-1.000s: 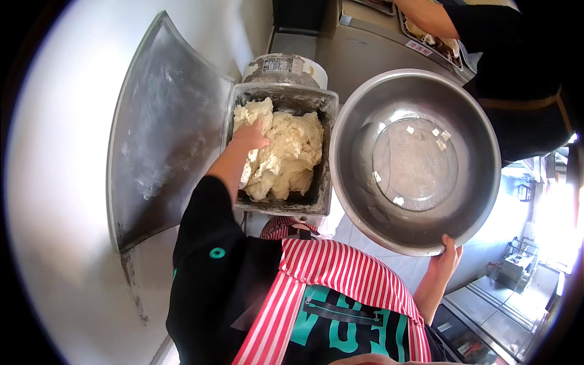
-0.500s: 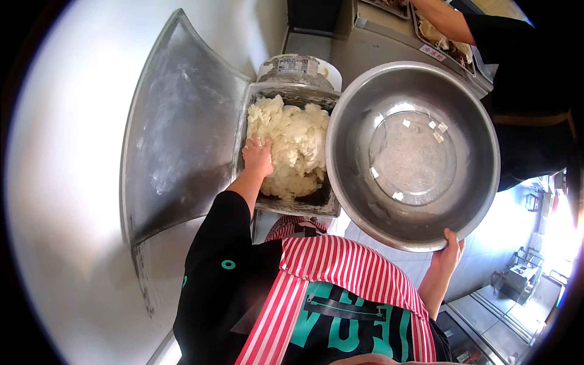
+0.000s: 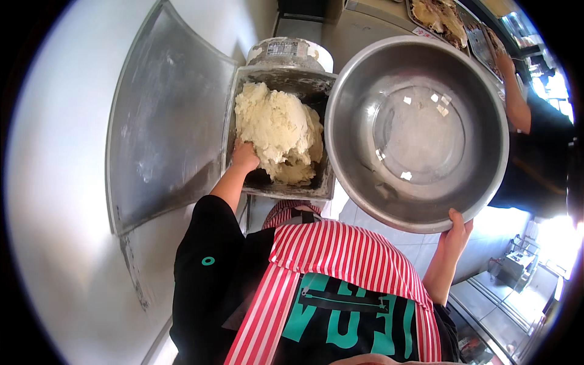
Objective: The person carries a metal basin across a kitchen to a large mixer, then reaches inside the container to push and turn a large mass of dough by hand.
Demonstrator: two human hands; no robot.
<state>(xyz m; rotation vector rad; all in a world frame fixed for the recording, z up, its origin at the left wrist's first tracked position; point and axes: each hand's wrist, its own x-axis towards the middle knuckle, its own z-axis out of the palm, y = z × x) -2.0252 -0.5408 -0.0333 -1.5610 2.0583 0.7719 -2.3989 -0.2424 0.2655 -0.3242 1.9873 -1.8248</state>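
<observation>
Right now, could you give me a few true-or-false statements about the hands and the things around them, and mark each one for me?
1. The left hand touches the dough. True.
2. The right hand holds nothing. False: it grips the big round basin by its rim.
3. The dough lies in that basin. False: it lies in the metal box.
4. A grey metal panel stands to the left of the box. True.
5. The apron has blue and white stripes. False: its stripes are red and white.
</observation>
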